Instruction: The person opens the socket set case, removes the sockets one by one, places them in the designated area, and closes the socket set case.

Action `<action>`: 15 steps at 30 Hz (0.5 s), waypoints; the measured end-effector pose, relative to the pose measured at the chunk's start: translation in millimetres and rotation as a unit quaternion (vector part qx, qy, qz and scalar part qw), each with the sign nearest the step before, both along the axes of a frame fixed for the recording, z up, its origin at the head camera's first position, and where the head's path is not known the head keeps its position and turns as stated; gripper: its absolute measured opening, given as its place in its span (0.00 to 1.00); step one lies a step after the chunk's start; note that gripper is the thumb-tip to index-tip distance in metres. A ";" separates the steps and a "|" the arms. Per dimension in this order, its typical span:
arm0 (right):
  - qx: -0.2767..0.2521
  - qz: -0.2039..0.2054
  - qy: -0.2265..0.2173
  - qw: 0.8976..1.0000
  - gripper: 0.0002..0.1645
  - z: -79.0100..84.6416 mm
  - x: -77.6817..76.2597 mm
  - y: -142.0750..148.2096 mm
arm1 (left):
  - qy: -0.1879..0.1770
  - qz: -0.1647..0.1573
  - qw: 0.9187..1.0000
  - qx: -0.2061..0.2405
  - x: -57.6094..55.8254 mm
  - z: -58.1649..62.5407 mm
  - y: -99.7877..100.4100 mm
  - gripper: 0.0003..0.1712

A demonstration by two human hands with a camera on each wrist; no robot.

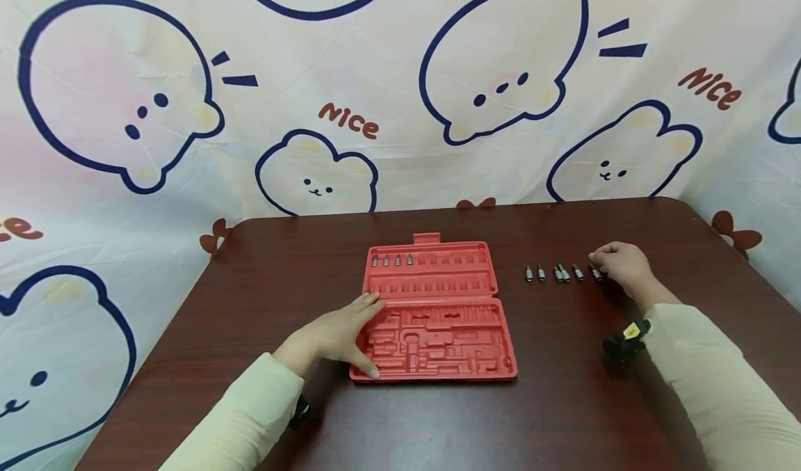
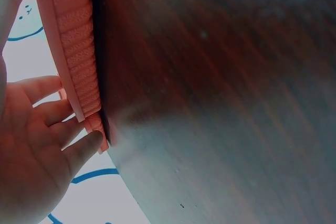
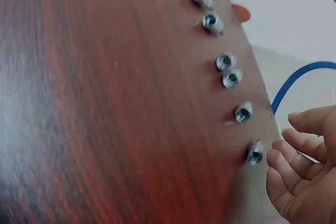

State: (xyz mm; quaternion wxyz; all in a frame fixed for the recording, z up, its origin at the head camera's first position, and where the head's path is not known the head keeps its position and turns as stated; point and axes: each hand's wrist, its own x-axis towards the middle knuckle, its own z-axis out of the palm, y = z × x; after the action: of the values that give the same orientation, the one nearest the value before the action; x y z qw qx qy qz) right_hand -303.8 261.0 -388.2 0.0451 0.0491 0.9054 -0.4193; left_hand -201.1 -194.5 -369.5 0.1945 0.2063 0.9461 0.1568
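A red plastic tool case (image 1: 432,339) lies unfolded on the table, its moulded recesses facing up. Several small silver bit sockets (image 1: 398,260) stand in the top row of its far half, at the left end. My left hand (image 1: 341,328) rests along the case's left side, fingers spread, thumb at the near corner. In the left wrist view the fingertips touch the ribbed case edge (image 2: 79,56). To the right, more bit sockets (image 1: 578,273) form a row on the table. At its right end is my right hand (image 1: 622,266), fingers loosely bent beside the last bit socket (image 3: 255,153).
The dark brown wooden table (image 1: 281,255) reaches back to a patterned cloth backdrop (image 1: 400,165). A black wrist device (image 1: 622,348) is worn on the right arm, low over the table.
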 end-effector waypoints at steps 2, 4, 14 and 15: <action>-0.011 0.005 0.002 1.000 0.24 3.3 -0.1 -5.2 | 0.001 0.002 1.000 0.001 0.0 0.0 -0.9 0.64; -0.016 0.010 0.004 1.000 0.24 6.0 0.0 -11.6 | 0.001 0.003 1.000 0.001 0.0 -0.2 -1.4 0.65; -0.059 0.049 -0.002 0.997 0.24 13.7 -0.7 -50.9 | -0.001 -0.001 1.000 0.003 0.6 -0.5 -0.4 0.64; -0.066 0.050 0.000 0.997 0.24 14.5 -0.6 -54.9 | -0.001 -0.001 1.000 0.004 0.7 -0.7 0.0 0.64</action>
State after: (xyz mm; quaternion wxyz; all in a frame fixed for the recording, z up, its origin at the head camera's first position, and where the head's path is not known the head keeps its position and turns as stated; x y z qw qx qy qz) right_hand -304.4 206.1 -373.8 0.0697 0.0007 0.8770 -0.4755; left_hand -200.4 -194.5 -370.2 0.1946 0.2084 0.9450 0.1604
